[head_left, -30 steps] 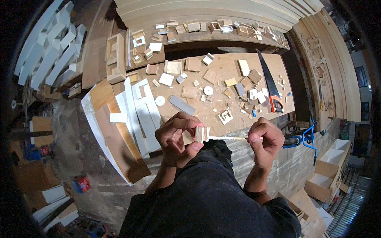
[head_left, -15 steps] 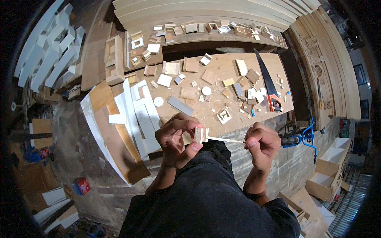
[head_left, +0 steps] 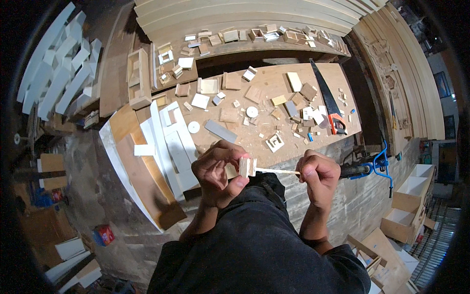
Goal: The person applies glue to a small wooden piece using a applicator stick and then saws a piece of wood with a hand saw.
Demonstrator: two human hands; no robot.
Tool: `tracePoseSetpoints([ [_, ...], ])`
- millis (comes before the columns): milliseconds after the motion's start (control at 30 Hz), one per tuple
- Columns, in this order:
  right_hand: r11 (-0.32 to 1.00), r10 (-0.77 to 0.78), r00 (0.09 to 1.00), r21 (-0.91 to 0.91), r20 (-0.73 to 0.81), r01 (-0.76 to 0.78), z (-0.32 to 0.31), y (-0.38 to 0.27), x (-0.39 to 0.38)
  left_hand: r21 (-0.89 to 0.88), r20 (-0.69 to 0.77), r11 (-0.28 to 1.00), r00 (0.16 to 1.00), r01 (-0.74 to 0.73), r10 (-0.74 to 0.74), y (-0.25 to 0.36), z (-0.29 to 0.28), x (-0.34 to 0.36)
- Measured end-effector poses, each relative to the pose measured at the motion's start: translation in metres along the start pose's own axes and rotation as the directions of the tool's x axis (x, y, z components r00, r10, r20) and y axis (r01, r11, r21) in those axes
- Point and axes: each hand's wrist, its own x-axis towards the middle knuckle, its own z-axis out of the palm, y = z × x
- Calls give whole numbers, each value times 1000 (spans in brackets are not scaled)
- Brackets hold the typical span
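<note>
Between thumb and fingers, my left hand [head_left: 215, 176] pinches a small layered wooden block [head_left: 246, 167] held over my body near the table's front edge. My right hand [head_left: 318, 179], to its right, is closed on the end of a thin pale stick [head_left: 274, 170], whose other end meets the block's right side. Beyond both hands, the plywood worktable [head_left: 269, 147] carries several small wooden pieces and white offcuts [head_left: 199, 100].
A black-bladed handsaw [head_left: 337, 122] lies on the table's right. White boards [head_left: 176, 142] lie at left. Behind are a shelf of small pieces [head_left: 230, 36] and stacked planks [head_left: 245, 12]. A blue metal frame [head_left: 379, 166] and open boxes [head_left: 406, 201] stand at right.
My right hand has shifted slightly left, toward the block, still holding the stick. My left hand has barely moved. The worktable sits a little higher in the view.
</note>
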Motion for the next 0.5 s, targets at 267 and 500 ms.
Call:
tracePoseSetpoints([
  [267, 989, 54, 997, 133, 51, -61, -1, 10, -8, -9, 10, 1000, 1000, 27, -26, 1, -1, -4],
  [500, 991, 45, 999, 127, 12, -46, 3, 16, -7, -7, 9, 999, 999, 31, -31, 3, 0, -8],
])
